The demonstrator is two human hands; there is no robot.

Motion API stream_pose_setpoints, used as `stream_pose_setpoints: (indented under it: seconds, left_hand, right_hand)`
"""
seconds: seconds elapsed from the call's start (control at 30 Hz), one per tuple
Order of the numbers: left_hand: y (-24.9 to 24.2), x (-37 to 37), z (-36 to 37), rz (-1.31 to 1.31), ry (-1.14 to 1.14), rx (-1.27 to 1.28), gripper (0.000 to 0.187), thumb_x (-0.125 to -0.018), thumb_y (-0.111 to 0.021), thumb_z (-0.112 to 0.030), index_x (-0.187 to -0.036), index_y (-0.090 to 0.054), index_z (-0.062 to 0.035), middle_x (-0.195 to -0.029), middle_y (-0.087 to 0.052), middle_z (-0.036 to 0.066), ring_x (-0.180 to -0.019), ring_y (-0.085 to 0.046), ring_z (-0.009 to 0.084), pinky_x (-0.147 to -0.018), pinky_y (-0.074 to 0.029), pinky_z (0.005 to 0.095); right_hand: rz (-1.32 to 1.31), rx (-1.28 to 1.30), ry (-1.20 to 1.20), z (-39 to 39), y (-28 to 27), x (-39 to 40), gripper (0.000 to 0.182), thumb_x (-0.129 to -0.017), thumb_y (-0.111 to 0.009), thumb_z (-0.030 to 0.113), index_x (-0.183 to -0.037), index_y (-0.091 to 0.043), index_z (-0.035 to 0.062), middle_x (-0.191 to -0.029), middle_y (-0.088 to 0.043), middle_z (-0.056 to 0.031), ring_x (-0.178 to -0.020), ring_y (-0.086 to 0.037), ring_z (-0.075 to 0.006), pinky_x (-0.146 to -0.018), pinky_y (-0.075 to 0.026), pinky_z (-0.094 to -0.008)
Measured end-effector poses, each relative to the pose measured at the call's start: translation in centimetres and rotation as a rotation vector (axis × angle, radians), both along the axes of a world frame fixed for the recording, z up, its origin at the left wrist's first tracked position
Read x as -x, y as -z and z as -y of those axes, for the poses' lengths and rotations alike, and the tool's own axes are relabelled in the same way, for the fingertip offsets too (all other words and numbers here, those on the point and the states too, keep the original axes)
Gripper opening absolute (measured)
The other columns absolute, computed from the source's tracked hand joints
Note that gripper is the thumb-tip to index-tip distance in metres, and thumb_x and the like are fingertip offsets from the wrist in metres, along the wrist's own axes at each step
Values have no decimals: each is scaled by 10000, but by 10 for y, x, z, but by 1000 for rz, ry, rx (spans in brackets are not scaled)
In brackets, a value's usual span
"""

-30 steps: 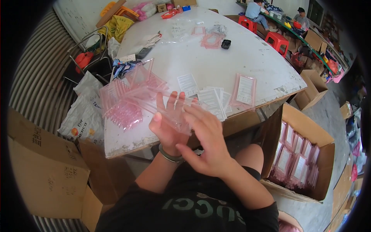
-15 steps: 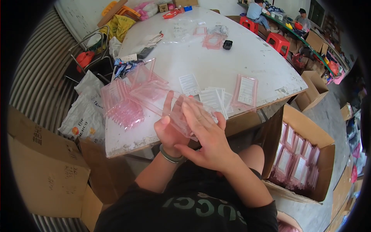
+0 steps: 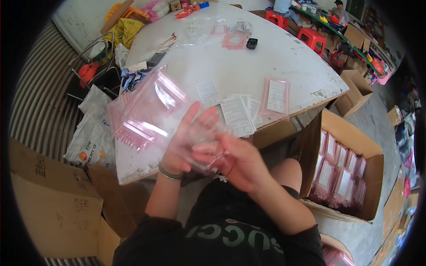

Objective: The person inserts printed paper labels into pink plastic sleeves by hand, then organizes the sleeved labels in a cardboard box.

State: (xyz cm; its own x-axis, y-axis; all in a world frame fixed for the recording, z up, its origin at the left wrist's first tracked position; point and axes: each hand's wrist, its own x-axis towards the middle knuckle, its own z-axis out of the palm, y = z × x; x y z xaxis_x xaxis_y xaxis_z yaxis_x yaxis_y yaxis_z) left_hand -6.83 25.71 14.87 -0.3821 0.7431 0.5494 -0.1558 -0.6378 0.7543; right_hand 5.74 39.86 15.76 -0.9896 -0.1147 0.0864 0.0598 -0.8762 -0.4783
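A clear pink-tinted plastic bag (image 3: 165, 128) stretches slantwise from above the table's left side down to both hands. My left hand (image 3: 181, 144), with a bangle at the wrist, holds it from beneath, palm up and fingers extended behind the film. My right hand (image 3: 242, 162) grips the bag's near end; its fingers are smeared by motion. Behind the held bag lies a pile of similar pink bags (image 3: 128, 135), partly covered by it. Printed white cards (image 3: 237, 116) lie beyond my right hand, and a single card (image 3: 208, 93) rests to their left.
A filled pink bag with a card (image 3: 276, 97) lies on the white table (image 3: 284, 62). An open carton (image 3: 375, 177) of packed bags stands at my right. A black object (image 3: 252, 43) sits farther back. Cardboard (image 3: 53, 195) stands at left; people sit at a far bench.
The bag has swung up and leftward over the pile. My right hand has moved from lying flat over the film to its near end. The view has shifted slightly.
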Motion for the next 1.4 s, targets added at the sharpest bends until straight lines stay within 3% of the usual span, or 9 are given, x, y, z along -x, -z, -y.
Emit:
stream_pose_setpoints:
  seconds: [0.13,0.2,0.3,0.37,0.53,0.83,0.93,1.13,1.4]
  left_hand:
    - [-42,-22,15,690,-211,448,1306,-640,-931,-358,-1594,-100,-36,-1555,-362,231,-1483,-276,411,-1179,-326,546]
    - [15,12,21,357,106,-113,1059,-770,-783,-398,-1557,-196,-2,-1454,-462,190,-1405,-392,372,-1172,-361,513]
    - [10,28,30,630,-9,-258,873,-819,-655,-409,-1493,-308,25,-1328,-502,159,-1276,-489,326,-1168,-375,487]
    - [3,20,27,797,-15,-240,863,-818,-666,-424,-1462,-331,43,-1322,-503,163,-1284,-484,328,-1177,-365,481]
    - [0,17,13,1094,73,-282,816,-820,-686,-411,-1372,-361,93,-1296,-495,194,-1284,-479,350,-1195,-343,491]
    - [2,14,4,1234,24,-261,838,-815,-700,-410,-1347,-321,114,-1283,-475,225,-1266,-476,375,-1207,-319,518]
    - [4,15,2,1259,16,-267,848,-820,-689,-429,-1352,-313,114,-1280,-474,234,-1264,-474,383,-1206,-317,528]
    - [10,19,-5,1264,-13,-221,851,-821,-672,-467,-1344,-324,109,-1286,-473,236,-1263,-473,389,-1196,-323,538]
    - [10,14,-13,1074,-95,-155,853,-814,-675,-483,-1361,-341,81,-1294,-467,216,-1280,-459,380,-1200,-311,523]
  right_hand:
    - [85,167,-136,22,6,-8,505,-1033,-541,346,-1392,-445,4,-1260,-659,-199,-1165,-647,-274,-960,-497,-407]
    - [142,170,-71,21,-14,-14,405,-1044,-543,333,-1304,-537,22,-1196,-692,-182,-1085,-681,-250,-864,-527,-354]
    - [0,-520,254,-20,26,-3,339,-964,-680,230,-1212,-629,5,-999,-741,-136,-898,-728,-257,-748,-582,-367]
    - [-358,-1904,879,-59,41,18,452,-817,-773,215,-1192,-632,5,-1164,-689,-142,-1152,-649,-299,-1034,-446,-470]
    - [-498,-2483,736,-82,78,38,239,-774,-693,134,-996,-657,52,-1139,-691,-135,-1122,-642,-312,-963,-446,-463]
    - [-404,-2308,475,-100,49,39,49,-784,-600,67,-825,-626,74,-861,-687,-65,-857,-682,-245,-755,-483,-393]
    - [-620,-2267,1354,-98,13,37,76,-772,-610,38,-838,-630,69,-808,-675,-53,-771,-667,-242,-717,-482,-384]
    - [-650,-1973,1570,-104,-6,30,250,-680,-682,-50,-904,-674,61,-859,-717,-64,-752,-675,-233,-692,-478,-378]
    - [-615,-1373,1270,-57,-57,-24,263,-726,-676,-161,-954,-665,-31,-874,-703,-173,-757,-675,-299,-680,-536,-314]
